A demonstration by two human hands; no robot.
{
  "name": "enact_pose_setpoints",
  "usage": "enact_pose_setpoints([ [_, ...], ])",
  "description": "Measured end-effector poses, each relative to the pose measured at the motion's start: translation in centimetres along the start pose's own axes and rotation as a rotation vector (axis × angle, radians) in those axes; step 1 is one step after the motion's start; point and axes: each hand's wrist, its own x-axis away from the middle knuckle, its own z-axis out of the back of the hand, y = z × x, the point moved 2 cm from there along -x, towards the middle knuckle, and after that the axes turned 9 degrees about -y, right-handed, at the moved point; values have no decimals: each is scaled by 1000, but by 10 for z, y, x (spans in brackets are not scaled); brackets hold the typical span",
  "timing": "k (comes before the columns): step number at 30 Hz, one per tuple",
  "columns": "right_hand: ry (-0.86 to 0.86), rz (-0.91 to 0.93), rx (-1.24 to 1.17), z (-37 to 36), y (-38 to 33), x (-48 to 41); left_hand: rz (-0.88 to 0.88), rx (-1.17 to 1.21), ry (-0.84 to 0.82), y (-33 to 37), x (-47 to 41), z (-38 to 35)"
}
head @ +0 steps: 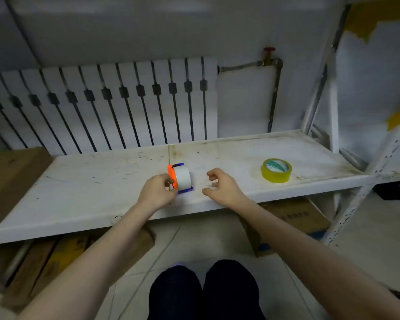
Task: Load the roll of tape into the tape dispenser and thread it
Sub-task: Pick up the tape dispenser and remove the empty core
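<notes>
You worked in dim, flat, cool light with no hard shadows. The shelf top caught a soft sheen. The whole frame was slightly soft; the radiator bars bowed from wide-angle distortion, and the edges blurred, especially the top right corner.

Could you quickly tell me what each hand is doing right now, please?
Left hand: closed on the orange and blue plastic tape dispenser.
Right hand: open, fingers curled, holding nothing.
</notes>
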Motion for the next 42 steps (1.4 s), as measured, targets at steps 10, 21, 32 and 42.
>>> enact_pose_setpoints([
  [10,-139,-70,-162,-33,27,-96,337,553,134,-8,-76,-26],
  [21,-154,47,-302,-25,24,-76,247,838,-2,5,-56,-30],
  [32,-61,-64,-473,18,53,-33,246,998,-50,54,-32,-26],
  [42,288,-76,18,71,102,-27,106,1087,-244,74,-44,-42],
])
